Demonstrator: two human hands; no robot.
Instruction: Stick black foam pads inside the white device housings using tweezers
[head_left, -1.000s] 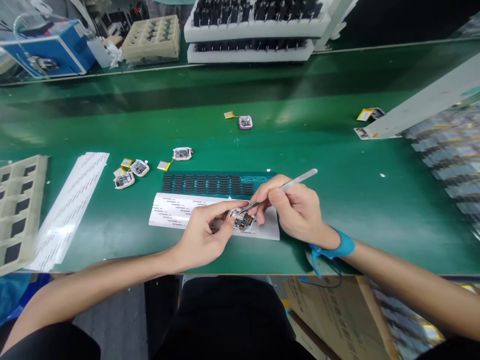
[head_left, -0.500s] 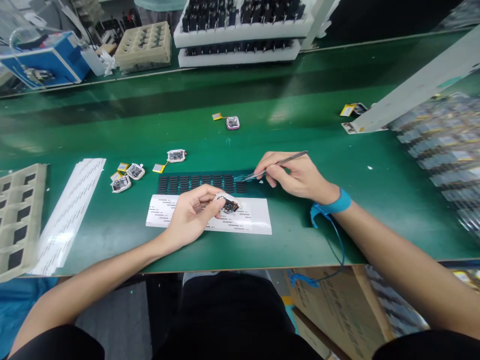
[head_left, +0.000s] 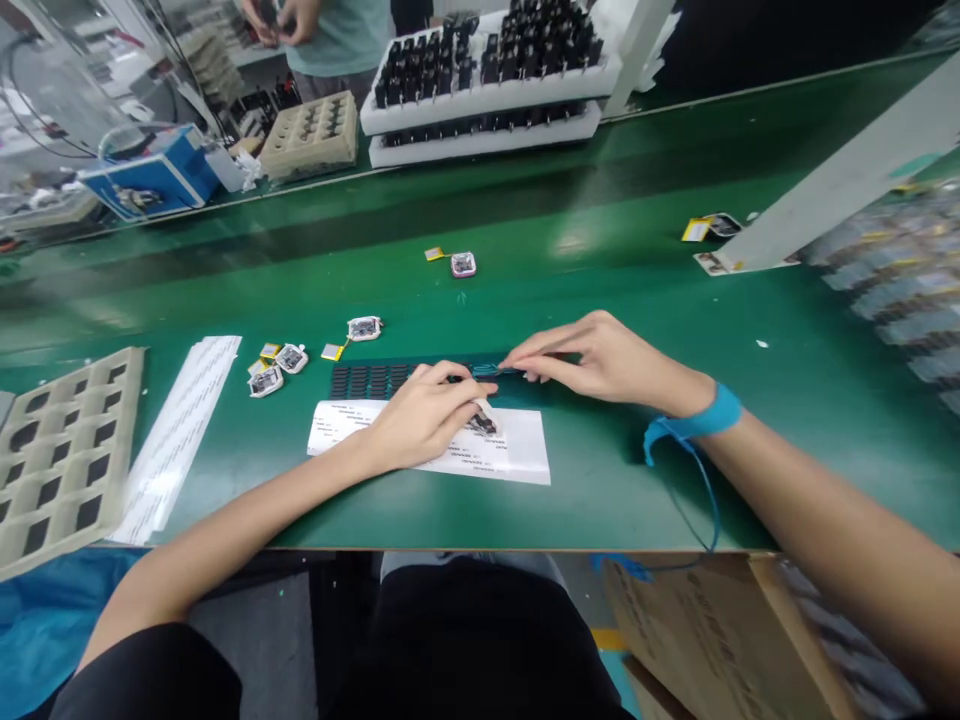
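My left hand (head_left: 420, 420) is closed on a small circuit board in a white case (head_left: 484, 422), low over the printed white liner sheet (head_left: 529, 455). Its index finger reaches to the edge of a sheet of small black stickers (head_left: 364, 381), hiding the sheet's middle. My right hand (head_left: 611, 362) pinches metal tweezers (head_left: 551, 350); their tips point at the right end of the sticker sheet. A blue wrist strap (head_left: 712, 412) circles my right wrist.
Several small cased boards with yellow-edged batteries (head_left: 332, 352) lie beyond and left of my hands. Printed white strips (head_left: 180, 440) and a beige compartment tray (head_left: 124, 430) are at left. A white post (head_left: 840, 170) and clear trays (head_left: 900, 290) stand right. Across the bench is another person (head_left: 337, 40).
My left hand has turned palm-down and moved right with the cased board, its index finger now at the sticker sheet. My right hand has lowered slightly with the tweezers. The camera view has shifted.
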